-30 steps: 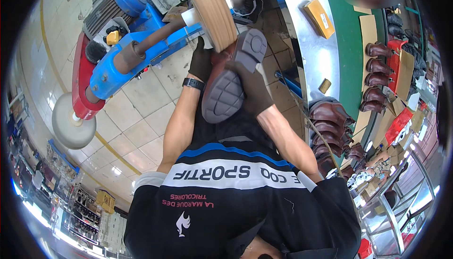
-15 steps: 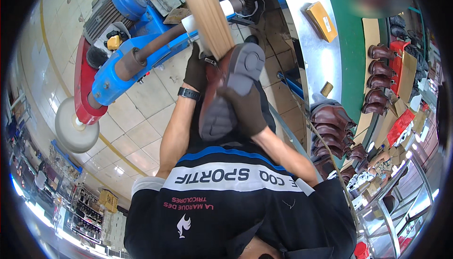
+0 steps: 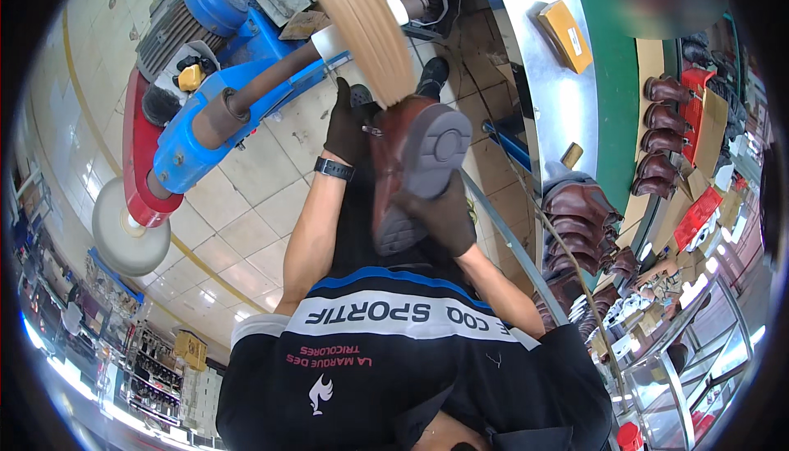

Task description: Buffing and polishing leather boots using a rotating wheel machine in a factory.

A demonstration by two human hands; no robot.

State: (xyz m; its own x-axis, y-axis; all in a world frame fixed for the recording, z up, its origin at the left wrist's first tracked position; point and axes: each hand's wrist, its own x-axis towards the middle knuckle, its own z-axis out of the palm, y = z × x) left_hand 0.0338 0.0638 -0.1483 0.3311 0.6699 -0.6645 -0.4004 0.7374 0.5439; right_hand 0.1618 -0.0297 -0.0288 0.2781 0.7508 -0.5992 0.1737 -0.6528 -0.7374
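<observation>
A brown leather boot [image 3: 384,155] with a grey sole [image 3: 440,143] is held between my two dark-gloved hands, sole turned to the right. Its heel end meets the lower edge of a tan buffing wheel [image 3: 362,27], whose surface is smeared by motion. My left hand [image 3: 348,126] grips the upper's left side beside a small metal piece; one finger points upward and the other fingers are partly hidden. Around the sole's middle, my right hand [image 3: 444,214] is closed from the right, fingers wrapped over the edge.
The wheel's shaft runs left to a blue machine [image 3: 193,151] with a motor and a pale second wheel [image 3: 131,225]. At right, a metal-topped bench [image 3: 555,89] bears a yellow box [image 3: 564,36]. Several brown boots [image 3: 575,212] are stacked near it; more boots [image 3: 664,114] stand farther right.
The boot and both hands have shifted slightly; the boot stands more upright, its heel moved right and down. My right hand has moved right and down along the sole. My feet now show below the wheel.
</observation>
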